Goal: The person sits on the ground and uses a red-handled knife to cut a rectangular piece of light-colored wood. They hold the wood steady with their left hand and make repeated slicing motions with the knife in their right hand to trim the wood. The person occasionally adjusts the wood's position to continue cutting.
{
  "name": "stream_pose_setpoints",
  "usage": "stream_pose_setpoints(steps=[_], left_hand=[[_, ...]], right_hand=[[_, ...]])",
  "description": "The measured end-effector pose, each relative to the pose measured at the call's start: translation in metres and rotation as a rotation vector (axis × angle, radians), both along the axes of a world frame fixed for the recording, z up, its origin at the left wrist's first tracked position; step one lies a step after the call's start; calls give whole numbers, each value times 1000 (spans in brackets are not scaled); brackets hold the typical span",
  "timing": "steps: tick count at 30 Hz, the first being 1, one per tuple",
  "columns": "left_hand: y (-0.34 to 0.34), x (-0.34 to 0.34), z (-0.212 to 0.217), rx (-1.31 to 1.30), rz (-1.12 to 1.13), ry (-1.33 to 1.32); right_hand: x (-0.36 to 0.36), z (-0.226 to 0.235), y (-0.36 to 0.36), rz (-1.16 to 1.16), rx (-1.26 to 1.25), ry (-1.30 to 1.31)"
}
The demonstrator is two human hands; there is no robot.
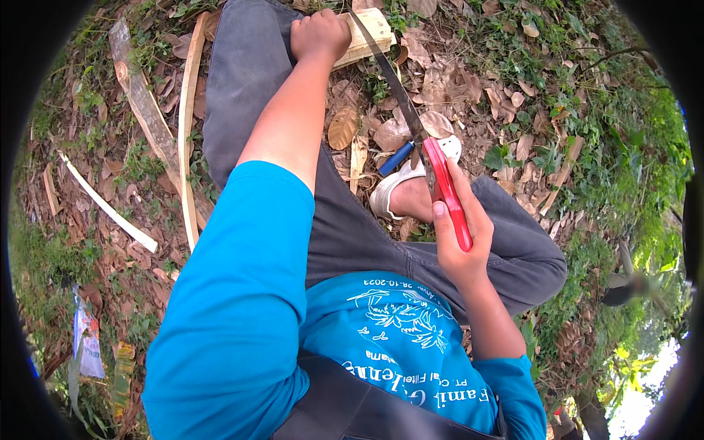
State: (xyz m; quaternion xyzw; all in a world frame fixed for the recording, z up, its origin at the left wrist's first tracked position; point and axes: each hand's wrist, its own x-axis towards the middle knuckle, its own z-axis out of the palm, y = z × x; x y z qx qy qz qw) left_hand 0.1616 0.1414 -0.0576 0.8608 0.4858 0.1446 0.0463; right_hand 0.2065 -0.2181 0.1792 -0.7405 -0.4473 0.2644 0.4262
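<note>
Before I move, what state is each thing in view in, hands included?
Left hand: grip closed on the block.
Right hand: grip closed on the saw.
Block: pale, bare of bark on the visible faces.
Saw: blade out, crossing the block; contact unclear.
Blue handle: lying beside the shoe.
Shoe: worn.
Long strip: lying on the ground, slightly bowed.
Bag: crumpled.

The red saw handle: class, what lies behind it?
Behind the red saw handle, a white shoe shows on both sides; the part covered by the handle cannot be seen.
</note>
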Motion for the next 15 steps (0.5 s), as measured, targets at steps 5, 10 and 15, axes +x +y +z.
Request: stream_pose_setpoints(steps=[5,10,15], left_hand=[[-4,-6,-5,2,12,6],[-5,10,3,-52,-16,27],[-1,-6,-8,-40,32,34]], right_hand=[[15,-53,80,-40,60,79],[38,-98,172,-155,199,62],[13,-61,90,-85,85,87]])
